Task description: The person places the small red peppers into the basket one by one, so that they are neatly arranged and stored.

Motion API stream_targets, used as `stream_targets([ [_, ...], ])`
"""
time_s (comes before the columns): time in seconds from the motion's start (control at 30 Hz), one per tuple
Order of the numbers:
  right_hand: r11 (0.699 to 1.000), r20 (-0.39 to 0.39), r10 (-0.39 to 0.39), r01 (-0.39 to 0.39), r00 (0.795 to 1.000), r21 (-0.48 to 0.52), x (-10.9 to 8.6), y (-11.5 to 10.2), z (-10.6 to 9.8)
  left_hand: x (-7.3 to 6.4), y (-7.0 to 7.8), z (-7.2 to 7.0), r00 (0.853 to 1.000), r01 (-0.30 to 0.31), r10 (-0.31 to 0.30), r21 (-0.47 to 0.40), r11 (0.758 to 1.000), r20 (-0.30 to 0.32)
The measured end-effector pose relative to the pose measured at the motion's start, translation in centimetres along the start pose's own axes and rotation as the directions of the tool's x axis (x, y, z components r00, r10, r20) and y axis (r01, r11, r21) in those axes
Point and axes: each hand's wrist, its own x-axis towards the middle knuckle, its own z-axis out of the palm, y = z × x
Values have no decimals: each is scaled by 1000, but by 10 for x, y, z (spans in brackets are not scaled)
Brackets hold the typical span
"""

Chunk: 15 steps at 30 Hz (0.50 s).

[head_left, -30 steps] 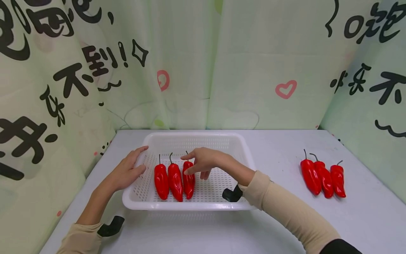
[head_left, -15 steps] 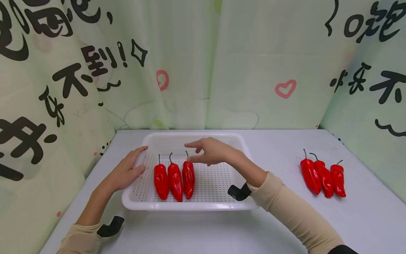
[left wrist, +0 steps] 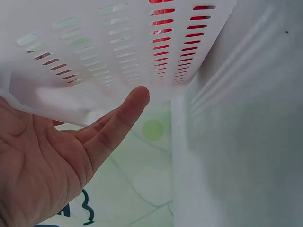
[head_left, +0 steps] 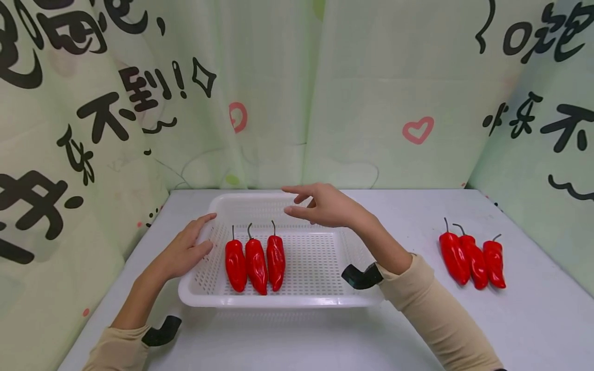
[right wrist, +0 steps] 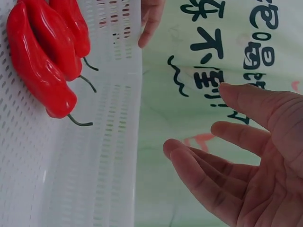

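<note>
Three glossy red chili peppers [head_left: 256, 265] lie side by side in a white perforated plastic basket [head_left: 297, 301], stems toward the far side. My left hand [head_left: 185, 250] rests at the basket's left rim, fingers extended. In the left wrist view a straight finger [left wrist: 118, 124] reaches along the outer side of the basket wall [left wrist: 99, 56], with red showing through the slots. My right hand [head_left: 325, 205] hovers over the basket's far edge, fingers loosely spread, holding nothing. The right wrist view shows its fingers [right wrist: 203, 182] apart from the peppers [right wrist: 45, 52].
Three more red chili peppers [head_left: 472, 258] lie close together on the white table [head_left: 408, 324], to the right of the basket. A pale green curtain [head_left: 352, 103] with black writing and pink hearts stands behind the table and along its sides.
My right hand has risen from beside the rightmost pepper in the basket and moved away toward the far edge and right. My left hand and the peppers have stayed in place.
</note>
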Motion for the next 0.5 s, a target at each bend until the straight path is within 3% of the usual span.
stream_targets([
  [0.5, 1000, -150, -1, 3, 989, 8, -26, 4, -16, 0, -1, 0, 1000, -2, 2, 10, 1000, -5],
])
